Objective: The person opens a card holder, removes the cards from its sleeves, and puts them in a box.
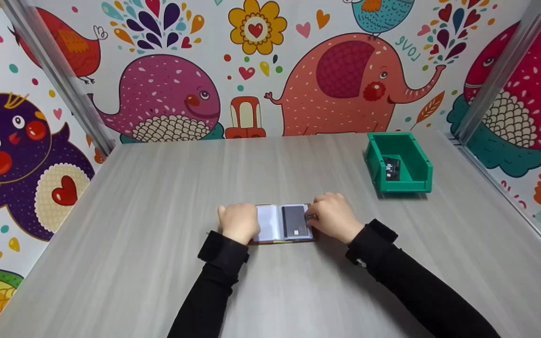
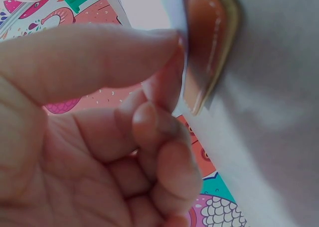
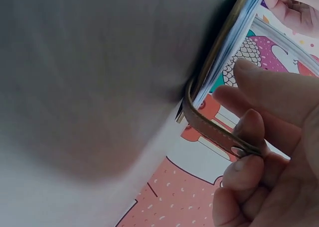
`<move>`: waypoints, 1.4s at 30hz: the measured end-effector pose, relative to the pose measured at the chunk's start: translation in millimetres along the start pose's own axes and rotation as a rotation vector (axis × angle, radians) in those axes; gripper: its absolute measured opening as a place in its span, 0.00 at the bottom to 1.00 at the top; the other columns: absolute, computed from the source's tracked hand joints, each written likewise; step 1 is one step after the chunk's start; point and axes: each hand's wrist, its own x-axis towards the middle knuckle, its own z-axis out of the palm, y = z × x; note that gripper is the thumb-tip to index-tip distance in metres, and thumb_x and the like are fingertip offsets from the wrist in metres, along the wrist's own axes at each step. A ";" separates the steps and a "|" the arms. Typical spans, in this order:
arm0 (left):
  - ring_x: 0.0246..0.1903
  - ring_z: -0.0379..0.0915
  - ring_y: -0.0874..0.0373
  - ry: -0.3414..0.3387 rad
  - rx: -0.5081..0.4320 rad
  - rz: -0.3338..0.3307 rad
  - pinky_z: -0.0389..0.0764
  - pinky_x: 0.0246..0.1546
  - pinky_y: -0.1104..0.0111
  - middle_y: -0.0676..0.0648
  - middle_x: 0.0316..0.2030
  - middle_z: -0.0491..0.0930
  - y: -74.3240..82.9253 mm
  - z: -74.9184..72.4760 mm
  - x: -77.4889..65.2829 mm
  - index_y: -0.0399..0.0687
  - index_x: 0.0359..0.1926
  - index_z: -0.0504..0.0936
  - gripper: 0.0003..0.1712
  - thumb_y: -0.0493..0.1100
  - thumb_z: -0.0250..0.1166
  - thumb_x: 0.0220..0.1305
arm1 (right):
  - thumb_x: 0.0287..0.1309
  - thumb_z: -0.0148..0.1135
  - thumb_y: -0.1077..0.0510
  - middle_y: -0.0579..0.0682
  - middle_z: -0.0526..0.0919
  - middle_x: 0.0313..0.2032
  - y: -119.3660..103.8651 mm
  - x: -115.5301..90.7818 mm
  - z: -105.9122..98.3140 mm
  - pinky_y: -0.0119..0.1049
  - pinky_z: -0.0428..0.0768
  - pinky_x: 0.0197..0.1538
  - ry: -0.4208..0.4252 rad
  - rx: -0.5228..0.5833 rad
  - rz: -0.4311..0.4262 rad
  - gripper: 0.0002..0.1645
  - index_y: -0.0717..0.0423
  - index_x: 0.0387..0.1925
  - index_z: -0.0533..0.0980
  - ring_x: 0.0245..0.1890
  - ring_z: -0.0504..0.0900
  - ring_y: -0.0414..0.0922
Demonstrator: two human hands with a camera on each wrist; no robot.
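A brown stitched card holder (image 1: 266, 223) lies spread on the table, its clear sleeves showing. Its right-hand sleeve holds a dark grey card (image 1: 295, 220) with a chip. At the left side my left hand (image 1: 239, 221) pinches a clear sleeve page between thumb and forefinger, the other fingers curled. Beside the right edge is my right hand (image 1: 335, 217). In the right wrist view the holder's snap strap (image 3: 212, 131) runs out between the curled fingers of that hand, while its thumb and forefinger stand near the page edges.
A green plastic bin (image 1: 404, 186) stands at the back right of the table (image 1: 167, 188), with a small black item (image 1: 391, 168) inside. Walls printed with cartoon animals border the back and both sides, with metal posts at the corners.
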 end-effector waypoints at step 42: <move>0.27 0.71 0.50 0.007 0.019 0.010 0.59 0.35 0.58 0.48 0.26 0.79 2.0 2.7 -0.1 0.47 0.21 0.79 0.05 0.41 0.68 0.40 | 0.35 0.75 0.59 0.48 0.76 0.22 -6.6 1.5 -0.7 0.44 0.65 0.29 -0.042 -0.008 -0.001 0.08 0.54 0.24 0.84 0.26 0.73 0.50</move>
